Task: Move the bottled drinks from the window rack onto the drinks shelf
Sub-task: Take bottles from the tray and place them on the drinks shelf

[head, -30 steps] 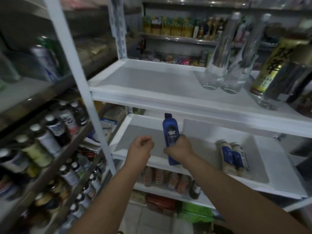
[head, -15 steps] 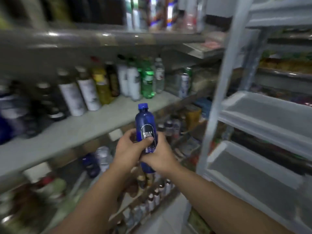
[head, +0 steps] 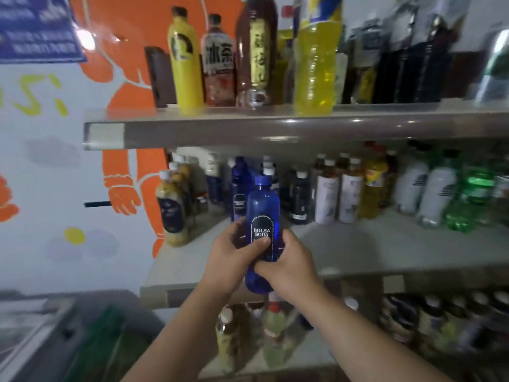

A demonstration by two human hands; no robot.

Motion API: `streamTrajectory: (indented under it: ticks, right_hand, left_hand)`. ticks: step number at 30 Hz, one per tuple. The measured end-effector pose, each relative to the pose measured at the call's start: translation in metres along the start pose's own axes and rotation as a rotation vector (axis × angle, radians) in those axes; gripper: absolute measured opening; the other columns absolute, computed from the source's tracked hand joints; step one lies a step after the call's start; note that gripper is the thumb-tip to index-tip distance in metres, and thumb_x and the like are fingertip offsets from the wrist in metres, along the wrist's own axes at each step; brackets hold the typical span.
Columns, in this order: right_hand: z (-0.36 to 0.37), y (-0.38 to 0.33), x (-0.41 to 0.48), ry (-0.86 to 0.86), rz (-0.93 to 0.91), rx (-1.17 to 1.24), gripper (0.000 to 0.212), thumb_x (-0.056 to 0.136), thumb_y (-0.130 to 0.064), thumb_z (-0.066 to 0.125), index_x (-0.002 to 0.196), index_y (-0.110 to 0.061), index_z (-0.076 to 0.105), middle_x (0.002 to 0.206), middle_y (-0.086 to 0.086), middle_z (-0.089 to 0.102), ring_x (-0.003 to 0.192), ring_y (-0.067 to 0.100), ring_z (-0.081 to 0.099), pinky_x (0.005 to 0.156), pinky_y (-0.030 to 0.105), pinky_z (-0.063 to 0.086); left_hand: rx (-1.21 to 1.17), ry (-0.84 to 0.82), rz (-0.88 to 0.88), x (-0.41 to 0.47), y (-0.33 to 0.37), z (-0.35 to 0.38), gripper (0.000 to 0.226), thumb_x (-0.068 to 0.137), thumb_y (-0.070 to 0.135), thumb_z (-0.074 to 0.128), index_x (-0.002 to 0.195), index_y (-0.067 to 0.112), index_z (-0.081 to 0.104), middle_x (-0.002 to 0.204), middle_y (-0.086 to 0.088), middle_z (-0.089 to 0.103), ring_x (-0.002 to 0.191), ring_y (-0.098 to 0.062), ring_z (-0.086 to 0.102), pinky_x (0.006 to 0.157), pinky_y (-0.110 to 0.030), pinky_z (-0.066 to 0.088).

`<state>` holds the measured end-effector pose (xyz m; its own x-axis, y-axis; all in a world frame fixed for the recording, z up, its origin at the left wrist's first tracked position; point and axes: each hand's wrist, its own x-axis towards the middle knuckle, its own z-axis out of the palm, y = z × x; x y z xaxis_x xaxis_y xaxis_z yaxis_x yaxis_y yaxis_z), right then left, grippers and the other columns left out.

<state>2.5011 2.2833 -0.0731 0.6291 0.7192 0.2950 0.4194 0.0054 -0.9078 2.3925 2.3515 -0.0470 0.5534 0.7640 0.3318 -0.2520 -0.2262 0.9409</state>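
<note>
The blue bottle (head: 263,216) is held upright, cap up and base down, with its long axis vertical, at the near edge of the drinks shelf (head: 385,244). The left hand (head: 232,257) wraps its left side, thumb across the label. The right hand (head: 286,264) clasps its lower right side. Both hands are equally near. The open shelf surface lies directly beyond the bottle, to the far side. A matching blue bottle (head: 239,194) stands further back. The placement likely requires a forward push with the axis kept vertical.
</note>
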Motion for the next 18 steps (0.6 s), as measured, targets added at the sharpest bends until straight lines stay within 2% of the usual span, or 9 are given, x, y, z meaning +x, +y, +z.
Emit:
streamTrajectory:
  ticks: [2, 4, 5, 7, 9, 13, 18]
  right_hand:
    - [0.027, 0.004, 0.025, 0.011, -0.008, -0.044, 0.047, 0.053, -0.038, 0.077, 0.095, -0.03, 0.057, 0.078, -0.015, 0.066, 0.069, 0.0, 0.062, 0.056, 0.016, 0.043]
    - [0.052, 0.01, 0.053, 0.036, -0.02, -0.075, 0.051, 0.064, -0.032, 0.084, 0.104, -0.031, 0.053, 0.085, -0.02, 0.06, 0.075, 0.0, 0.057, 0.061, 0.016, 0.042]
    - [0.063, 0.015, 0.066, 0.056, -0.024, -0.083, 0.052, 0.067, -0.029, 0.085, 0.108, -0.029, 0.053, 0.092, -0.018, 0.061, 0.081, 0.006, 0.059, 0.066, 0.022, 0.047]
    - [0.081, 0.027, 0.091, 0.09, -0.021, -0.09, 0.054, 0.069, -0.023, 0.085, 0.115, -0.02, 0.055, 0.105, -0.004, 0.065, 0.095, 0.021, 0.063, 0.082, 0.036, 0.053]
    - [0.094, 0.04, 0.109, 0.1, 0.004, -0.069, 0.058, 0.068, -0.016, 0.086, 0.118, -0.016, 0.055, 0.109, 0.001, 0.066, 0.099, 0.025, 0.065, 0.087, 0.041, 0.054]
    - [0.109, 0.054, 0.125, 0.168, -0.014, -0.045, 0.064, 0.065, -0.013, 0.087, 0.118, -0.019, 0.052, 0.097, -0.013, 0.06, 0.091, 0.015, 0.061, 0.073, 0.024, 0.047]
    - [0.112, 0.062, 0.126, 0.121, -0.052, 0.018, 0.067, 0.061, -0.015, 0.086, 0.116, -0.027, 0.05, 0.103, -0.008, 0.067, 0.092, 0.015, 0.066, 0.079, 0.031, 0.053]
  left_hand:
    - [0.021, 0.061, -0.025, 0.016, -0.011, -0.02, 0.042, 0.082, 0.009, 0.075, 0.118, 0.023, 0.06, 0.11, 0.001, 0.073, 0.101, -0.013, 0.07, 0.083, -0.026, 0.056]
    - [0.062, 0.166, -0.088, 0.028, -0.022, -0.037, 0.04, 0.086, 0.009, 0.072, 0.12, 0.022, 0.055, 0.119, 0.003, 0.065, 0.11, -0.015, 0.064, 0.09, -0.029, 0.052]
    - [0.09, 0.215, -0.121, 0.031, -0.027, -0.044, 0.038, 0.087, 0.009, 0.07, 0.12, 0.02, 0.054, 0.12, 0.002, 0.061, 0.112, -0.018, 0.062, 0.088, -0.029, 0.051]
    - [0.121, 0.26, -0.162, 0.037, -0.037, -0.056, 0.03, 0.089, 0.006, 0.065, 0.115, 0.017, 0.054, 0.118, -0.002, 0.06, 0.108, -0.022, 0.061, 0.08, -0.027, 0.047]
    - [0.113, 0.253, -0.189, 0.04, -0.045, -0.067, 0.024, 0.09, 0.002, 0.061, 0.109, 0.017, 0.055, 0.115, -0.006, 0.061, 0.098, -0.018, 0.062, 0.076, -0.029, 0.045]
    - [0.059, 0.236, -0.191, 0.047, -0.051, -0.083, 0.023, 0.092, 0.001, 0.056, 0.103, 0.022, 0.054, 0.1, -0.003, 0.067, 0.084, -0.013, 0.062, 0.072, -0.029, 0.046]
    - [0.044, 0.261, -0.185, 0.056, -0.057, -0.083, 0.019, 0.093, 0.008, 0.057, 0.1, 0.025, 0.057, 0.086, 0.005, 0.069, 0.077, -0.01, 0.061, 0.071, -0.028, 0.046]
